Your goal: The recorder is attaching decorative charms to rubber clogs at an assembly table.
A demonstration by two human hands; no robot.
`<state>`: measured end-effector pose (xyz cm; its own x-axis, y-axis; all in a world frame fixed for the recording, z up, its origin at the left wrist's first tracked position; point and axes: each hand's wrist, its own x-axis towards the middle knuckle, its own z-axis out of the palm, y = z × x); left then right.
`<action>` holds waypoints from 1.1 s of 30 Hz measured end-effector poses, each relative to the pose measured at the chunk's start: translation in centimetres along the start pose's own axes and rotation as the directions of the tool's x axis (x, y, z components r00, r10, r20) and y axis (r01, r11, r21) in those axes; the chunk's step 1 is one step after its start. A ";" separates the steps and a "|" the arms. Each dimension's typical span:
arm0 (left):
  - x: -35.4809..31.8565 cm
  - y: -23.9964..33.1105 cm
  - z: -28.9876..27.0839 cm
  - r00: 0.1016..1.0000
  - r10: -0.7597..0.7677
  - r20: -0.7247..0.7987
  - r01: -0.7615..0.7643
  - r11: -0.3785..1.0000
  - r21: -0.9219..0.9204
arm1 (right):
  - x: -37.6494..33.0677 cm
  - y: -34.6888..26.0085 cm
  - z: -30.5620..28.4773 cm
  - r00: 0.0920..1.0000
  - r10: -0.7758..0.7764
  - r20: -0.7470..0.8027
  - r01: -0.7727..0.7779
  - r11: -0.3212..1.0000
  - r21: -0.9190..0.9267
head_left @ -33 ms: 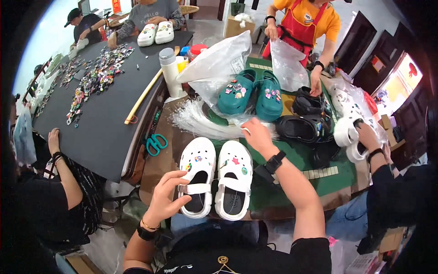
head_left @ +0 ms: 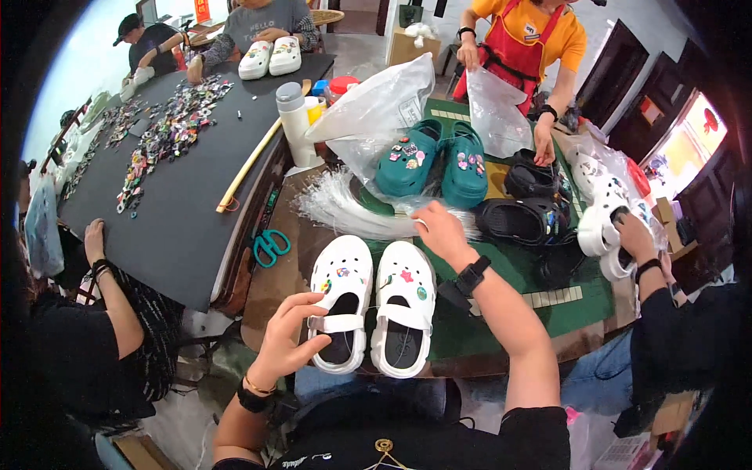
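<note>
A pair of white clogs with small coloured charms lies before me, the left clog (head_left: pixel 342 262) beside the right clog (head_left: pixel 405 266), toes away from me. My left hand (head_left: pixel 288 333) rests at the left clog's strap, thumb and fingers spread apart on its outer side. Beyond the right clog, my right hand (head_left: pixel 446 237) is over the end of a bundle of clear plastic strands (head_left: pixel 345 205). Its thumb and forefinger are pinched together; whatever is between them is too small to make out. Thin clear strands show inside both white clogs.
Teal clogs (head_left: pixel 464 176) and black clogs (head_left: pixel 513 223) stand beyond my right hand. Teal-handled scissors (head_left: pixel 271 247) lie left, near a white bottle (head_left: pixel 294 125). A co-worker's hand (head_left: pixel 636 239) holds white clogs at right; another person handles a plastic bag (head_left: pixel 495 117). Charms (head_left: pixel 168 141) cover part of the dark table.
The view shifts very slightly. At right, the co-worker's hand and white clogs move a little to the right. My own hands keep practically the same pose.
</note>
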<state>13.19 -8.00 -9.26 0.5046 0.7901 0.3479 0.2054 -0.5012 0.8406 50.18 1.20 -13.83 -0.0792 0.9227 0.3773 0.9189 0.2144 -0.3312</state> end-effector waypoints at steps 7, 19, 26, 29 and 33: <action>-0.4 0.3 -0.1 0.999 0.005 -0.033 -0.004 0.999 0.049 | 3.3 0.4 1.5 0.973 0.048 0.225 -0.018 0.991 -0.134; 0.3 1.3 2.7 0.997 0.016 -0.082 0.025 0.878 0.478 | 3.7 0.2 0.9 0.998 0.001 0.056 -0.005 0.997 0.072; -1.4 0.3 2.5 0.988 -0.148 -0.038 0.151 0.899 0.411 | 3.4 -2.9 -4.4 0.969 0.237 0.070 -0.234 0.789 0.569; -1.2 0.4 1.8 0.997 -0.063 -0.052 0.077 0.937 0.341 | 3.5 -3.8 -6.3 0.963 0.269 -0.011 -0.203 0.753 0.626; -0.3 1.2 1.2 0.995 0.060 -0.084 -0.036 0.963 0.267 | 2.9 -4.4 -6.4 0.999 -0.008 0.034 0.000 0.975 0.224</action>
<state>14.26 -9.22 -8.88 0.4436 0.7855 0.4316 0.4035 -0.6050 0.6864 48.40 0.86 -5.77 -0.0997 0.9314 0.3501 0.8092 0.2807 -0.5162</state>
